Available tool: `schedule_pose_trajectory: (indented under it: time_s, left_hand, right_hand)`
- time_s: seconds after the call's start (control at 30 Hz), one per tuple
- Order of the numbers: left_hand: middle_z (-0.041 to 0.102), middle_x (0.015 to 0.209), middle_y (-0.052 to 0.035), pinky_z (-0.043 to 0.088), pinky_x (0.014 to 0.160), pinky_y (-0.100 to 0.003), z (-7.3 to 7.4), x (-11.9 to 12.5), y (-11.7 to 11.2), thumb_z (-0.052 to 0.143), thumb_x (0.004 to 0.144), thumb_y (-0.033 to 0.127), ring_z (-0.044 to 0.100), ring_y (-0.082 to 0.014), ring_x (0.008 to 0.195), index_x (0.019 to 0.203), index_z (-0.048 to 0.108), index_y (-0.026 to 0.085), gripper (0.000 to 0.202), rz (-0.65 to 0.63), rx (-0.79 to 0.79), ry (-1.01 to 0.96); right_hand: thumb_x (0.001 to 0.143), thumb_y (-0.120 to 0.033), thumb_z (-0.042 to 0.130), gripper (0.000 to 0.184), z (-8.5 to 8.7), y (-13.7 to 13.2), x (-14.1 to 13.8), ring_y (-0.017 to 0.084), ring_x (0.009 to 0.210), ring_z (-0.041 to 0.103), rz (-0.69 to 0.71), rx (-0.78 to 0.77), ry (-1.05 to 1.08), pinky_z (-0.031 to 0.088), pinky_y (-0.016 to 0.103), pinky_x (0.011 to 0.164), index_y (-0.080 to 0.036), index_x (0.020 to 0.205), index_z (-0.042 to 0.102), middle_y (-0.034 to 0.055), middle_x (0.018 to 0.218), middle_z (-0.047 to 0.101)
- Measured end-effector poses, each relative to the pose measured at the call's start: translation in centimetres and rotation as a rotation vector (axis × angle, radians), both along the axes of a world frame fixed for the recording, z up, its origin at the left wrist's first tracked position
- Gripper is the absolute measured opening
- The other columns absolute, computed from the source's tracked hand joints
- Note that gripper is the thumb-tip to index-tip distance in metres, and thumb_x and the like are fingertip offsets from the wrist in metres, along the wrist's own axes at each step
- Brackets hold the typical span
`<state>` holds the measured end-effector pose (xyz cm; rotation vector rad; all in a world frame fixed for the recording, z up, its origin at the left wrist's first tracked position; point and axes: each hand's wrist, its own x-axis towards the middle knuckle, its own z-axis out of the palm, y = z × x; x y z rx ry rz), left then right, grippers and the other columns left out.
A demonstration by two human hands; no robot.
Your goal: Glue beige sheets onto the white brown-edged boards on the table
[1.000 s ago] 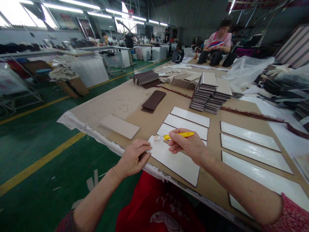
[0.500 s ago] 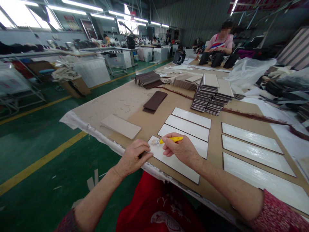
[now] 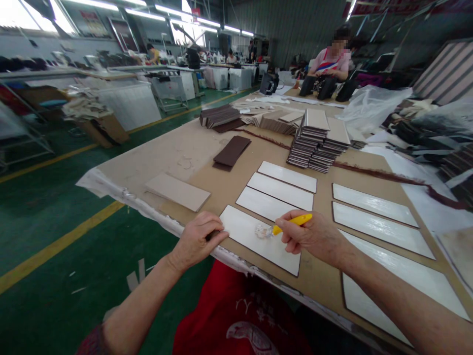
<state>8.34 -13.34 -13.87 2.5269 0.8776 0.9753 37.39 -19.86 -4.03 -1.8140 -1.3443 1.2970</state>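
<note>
My right hand (image 3: 314,237) is closed round a yellow-handled brush (image 3: 284,226) whose pale bristles rest on the nearest white rectangular panel (image 3: 254,237). At that panel's left end, by the table edge, my left hand (image 3: 195,241) lies with fingers curled, pressing down; something dark shows under its fingers. Three more white panels (image 3: 279,190) lie in a row behind the near one. A second column of glossy white panels (image 3: 380,219) lies to the right.
A beige panel (image 3: 177,191) and dark brown pieces (image 3: 231,152) lie to the left on the cardboard-covered table (image 3: 177,153). Stacks of panels (image 3: 318,140) stand behind. A seated person (image 3: 328,64) works at the far end. Green floor with yellow lines lies to the left.
My right hand has drawn the brush rightward along the near panel, from its left end toward its middle. The left hand has stayed at the panel's left end.
</note>
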Motion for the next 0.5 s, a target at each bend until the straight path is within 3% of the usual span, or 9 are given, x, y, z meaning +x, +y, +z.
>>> schedule_pose_trajectory:
  time_s: [0.33, 0.5]
  left_hand:
    - [0.064, 0.099, -0.0071, 0.049, 0.087, -0.038, 0.1, -0.3, -0.1, 0.067, 0.088, 0.023, 0.06, -0.0206, 0.095, 0.095, 0.064, 0.019, 0.008, -0.014, 0.03, 0.026]
    - [0.064, 0.098, -0.007, 0.049, 0.087, -0.038, -0.1, -0.4, 0.0, 0.067, 0.088, 0.023, 0.059, -0.0207, 0.094, 0.095, 0.064, 0.019, 0.008, -0.013, 0.038, 0.034]
  right_hand:
    - [0.088, -0.038, 0.064, 0.021, 1.6, -4.2, 4.4, 0.011, 0.047, 0.061, -0.122, -0.101, -0.082, 0.05, 0.018, 0.043, -0.019, 0.08, 0.064, 0.0001, 0.061, 0.066]
    - [0.087, -0.047, 0.064, 0.028, 2.7, -4.9, 5.5, 0.013, 0.05, 0.062, -0.1, -0.021, -0.09, 0.053, 0.02, 0.046, -0.019, 0.083, 0.066, 0.0025, 0.067, 0.069]
